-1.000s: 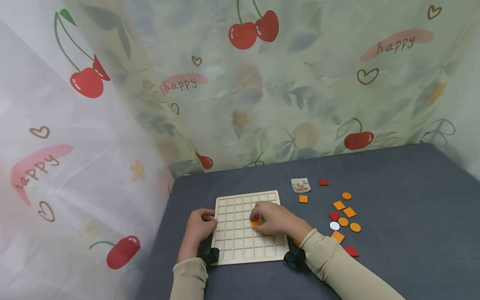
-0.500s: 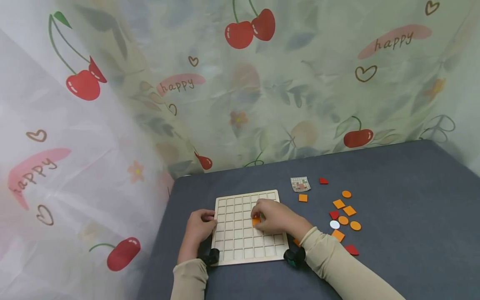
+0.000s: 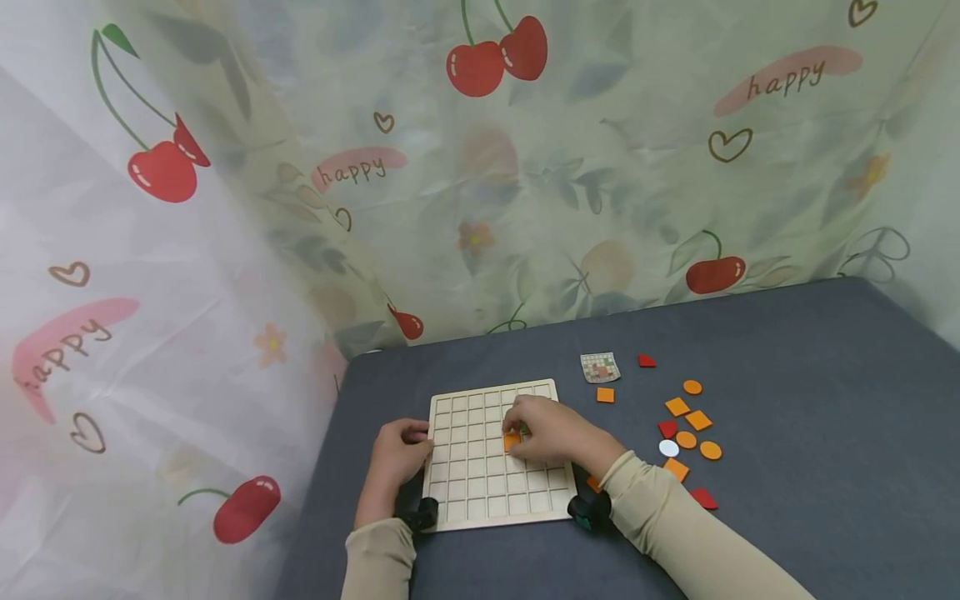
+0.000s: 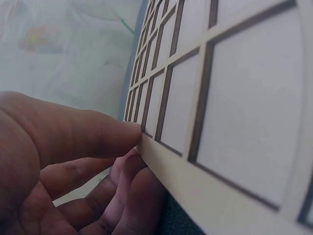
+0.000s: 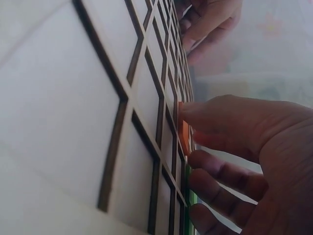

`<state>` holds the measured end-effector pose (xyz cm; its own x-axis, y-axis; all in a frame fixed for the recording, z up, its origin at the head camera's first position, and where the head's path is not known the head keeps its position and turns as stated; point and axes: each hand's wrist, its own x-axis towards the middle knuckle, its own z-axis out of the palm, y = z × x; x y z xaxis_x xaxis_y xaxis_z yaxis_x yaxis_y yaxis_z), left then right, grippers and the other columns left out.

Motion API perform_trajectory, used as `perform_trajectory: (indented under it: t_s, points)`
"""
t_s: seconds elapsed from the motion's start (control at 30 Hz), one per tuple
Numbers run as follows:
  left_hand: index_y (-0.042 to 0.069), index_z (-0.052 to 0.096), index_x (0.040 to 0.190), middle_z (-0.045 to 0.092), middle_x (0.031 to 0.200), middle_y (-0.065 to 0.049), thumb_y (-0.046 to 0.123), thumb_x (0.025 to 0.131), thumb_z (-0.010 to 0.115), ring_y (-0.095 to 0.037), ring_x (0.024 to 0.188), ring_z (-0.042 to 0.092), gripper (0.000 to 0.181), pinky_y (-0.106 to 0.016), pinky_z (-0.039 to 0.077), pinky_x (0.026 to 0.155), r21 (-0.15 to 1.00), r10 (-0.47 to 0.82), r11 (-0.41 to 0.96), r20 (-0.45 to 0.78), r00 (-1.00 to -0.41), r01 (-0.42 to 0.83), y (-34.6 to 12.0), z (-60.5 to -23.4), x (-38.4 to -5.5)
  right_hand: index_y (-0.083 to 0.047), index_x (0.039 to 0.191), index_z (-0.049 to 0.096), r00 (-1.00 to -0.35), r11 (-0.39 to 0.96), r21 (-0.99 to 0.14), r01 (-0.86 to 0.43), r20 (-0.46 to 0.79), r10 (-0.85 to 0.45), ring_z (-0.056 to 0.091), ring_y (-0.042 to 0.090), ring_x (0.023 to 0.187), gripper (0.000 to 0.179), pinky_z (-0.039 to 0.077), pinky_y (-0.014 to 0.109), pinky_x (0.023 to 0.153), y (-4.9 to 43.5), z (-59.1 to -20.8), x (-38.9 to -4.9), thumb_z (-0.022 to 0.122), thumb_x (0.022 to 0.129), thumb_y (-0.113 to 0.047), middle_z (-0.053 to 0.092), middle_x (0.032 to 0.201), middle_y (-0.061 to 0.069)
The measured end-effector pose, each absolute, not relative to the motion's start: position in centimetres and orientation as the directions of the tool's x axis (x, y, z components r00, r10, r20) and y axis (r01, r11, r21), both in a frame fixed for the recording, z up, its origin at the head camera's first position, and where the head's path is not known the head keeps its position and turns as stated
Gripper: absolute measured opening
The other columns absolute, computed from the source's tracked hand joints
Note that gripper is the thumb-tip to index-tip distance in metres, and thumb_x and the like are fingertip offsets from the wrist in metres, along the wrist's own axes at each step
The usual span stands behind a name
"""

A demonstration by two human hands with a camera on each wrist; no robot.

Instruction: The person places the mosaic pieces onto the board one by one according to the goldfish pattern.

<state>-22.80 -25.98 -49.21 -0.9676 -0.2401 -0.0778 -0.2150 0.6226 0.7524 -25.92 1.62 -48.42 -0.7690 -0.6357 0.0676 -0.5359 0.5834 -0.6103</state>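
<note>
A pale wooden grid board (image 3: 468, 492) lies on the table. My left hand (image 3: 401, 451) holds its left edge, with the thumb (image 4: 110, 132) on the rim and the other fingers curled under it. Near the middle of the board my right hand (image 3: 551, 429) pinches an orange square tile (image 3: 512, 442) at one of the cells. The right wrist view shows the thumb against the orange tile (image 5: 184, 128). Beside it, close to the other fingers, a green piece (image 5: 190, 196) shows on the board, partly hidden by the hand.
Right of the board lie several orange square tiles (image 3: 698, 420), orange round tiles (image 3: 711, 451), red pieces (image 3: 703, 499) and a white round tile (image 3: 669, 448). A small printed pattern card (image 3: 600, 367) lies behind them. A printed curtain (image 3: 420, 192) hangs behind the dark table (image 3: 810, 400).
Over the last second the right hand shifts slightly right and away from me with the orange tile, then stays nearly still. The left hand keeps its place; the head view drifts a little.
</note>
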Motion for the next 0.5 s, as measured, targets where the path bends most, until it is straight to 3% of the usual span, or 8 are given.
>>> perform_trajectory:
  t_s: [0.3,0.5]
  points:
    - [-0.002,0.075,0.121,0.07,0.103,-0.016,0.002,0.09,0.072,-0.026,0.092,0.065,0.031,-0.034,0.056,0.072,0.76,-0.24,0.612,-0.085,-0.967,-0.219,-26.0,-49.2,-22.8,-0.012,0.116,0.08,-0.755,0.562,-0.621,-0.546,0.073,-0.652,0.064,0.017,0.094,0.022,0.055,0.036,0.085,2.9,-47.9,-25.9,0.077,0.095,-0.017,0.069,0.11,0.002]
    - [-0.002,0.075,0.12,0.07,0.103,-0.015,0.003,0.09,0.071,-0.026,0.092,0.065,0.031,-0.033,0.055,0.071,0.766,-0.229,0.609,-0.079,-0.97,-0.206,-26.1,-49.3,-22.8,-0.01,0.117,0.078,-0.747,0.536,-0.631,-0.56,0.105,-0.657,0.064,0.016,0.09,0.022,0.055,0.033,0.08,5.7,-46.7,-25.5,0.076,0.096,-0.018,0.069,0.114,0.006]
